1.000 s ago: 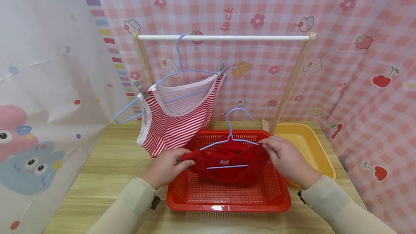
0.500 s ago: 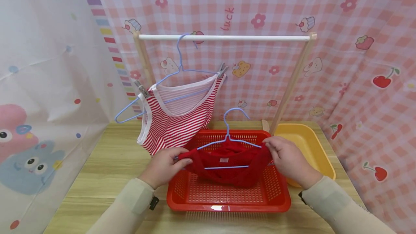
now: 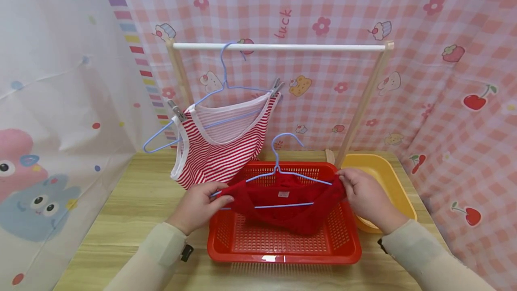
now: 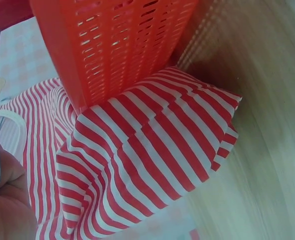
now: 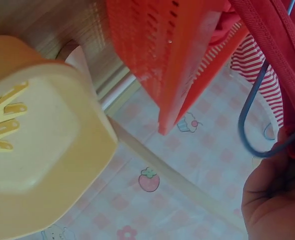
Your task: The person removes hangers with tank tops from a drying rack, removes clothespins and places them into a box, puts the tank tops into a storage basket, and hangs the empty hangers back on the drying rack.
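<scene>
A red sleeveless top (image 3: 300,221) with a pale neck label hangs over a blue wire hanger (image 3: 277,169), above the red basket (image 3: 282,258). At its left shoulder, my left hand (image 3: 198,205) pinches the cloth and hanger; in the left wrist view, wire crosses that hand (image 4: 7,195). My right hand (image 3: 369,199) grips the other shoulder strap. The right wrist view shows the hanger's looped end (image 5: 243,125) beside that hand's fingers. Behind, a red-and-white striped top (image 3: 226,158) hangs on another blue hanger (image 3: 223,68), held by two grey clothespins (image 3: 176,110).
A rack with a white rail (image 3: 307,47) and wooden posts (image 3: 359,111) stands at the back. Right of the basket lies a yellow tray (image 3: 404,192), with several yellow clothespins (image 5: 5,125) in it. The striped top's hem touches the basket's left side.
My hands have moved apart, the left one leftward and the right one rightward, spreading the red top's shoulders along the hanger. The hanger's hook has shifted left.
</scene>
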`<state>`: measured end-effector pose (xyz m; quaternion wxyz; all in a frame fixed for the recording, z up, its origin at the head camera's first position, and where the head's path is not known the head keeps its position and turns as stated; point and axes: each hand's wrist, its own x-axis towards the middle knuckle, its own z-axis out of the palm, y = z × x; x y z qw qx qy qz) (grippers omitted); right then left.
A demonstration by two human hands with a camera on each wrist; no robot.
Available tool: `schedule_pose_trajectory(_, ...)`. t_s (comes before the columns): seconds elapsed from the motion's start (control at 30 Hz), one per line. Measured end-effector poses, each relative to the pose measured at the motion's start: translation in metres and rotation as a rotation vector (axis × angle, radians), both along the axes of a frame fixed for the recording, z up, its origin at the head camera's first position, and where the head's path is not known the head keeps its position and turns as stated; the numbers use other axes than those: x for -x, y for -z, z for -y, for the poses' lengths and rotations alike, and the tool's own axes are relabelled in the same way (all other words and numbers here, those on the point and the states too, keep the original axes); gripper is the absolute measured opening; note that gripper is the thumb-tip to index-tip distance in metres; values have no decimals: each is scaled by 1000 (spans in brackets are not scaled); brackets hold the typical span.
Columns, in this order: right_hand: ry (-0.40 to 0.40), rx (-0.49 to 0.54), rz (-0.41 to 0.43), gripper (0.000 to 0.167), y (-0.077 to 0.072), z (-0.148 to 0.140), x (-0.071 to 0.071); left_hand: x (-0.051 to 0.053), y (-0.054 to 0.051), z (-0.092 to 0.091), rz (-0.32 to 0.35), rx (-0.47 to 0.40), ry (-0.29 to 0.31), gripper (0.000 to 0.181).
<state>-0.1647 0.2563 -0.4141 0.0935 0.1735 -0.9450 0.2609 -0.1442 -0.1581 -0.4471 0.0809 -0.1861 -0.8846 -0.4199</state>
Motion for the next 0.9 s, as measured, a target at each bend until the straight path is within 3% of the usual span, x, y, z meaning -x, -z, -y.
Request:
schedule_pose_trajectory(0.2,13,-32,-1,13,2,-7,3,-1,0,4,-43,12,-26,17)
schedule_pose_trajectory(0.47,16,-37,34,13,5,-13,5,-1,0,11,-47,35,-40,7)
schedule_pose_trajectory(0.9,-8,-6,105,12,8,-16,4,-2,2,18,-150,20,-19,10)
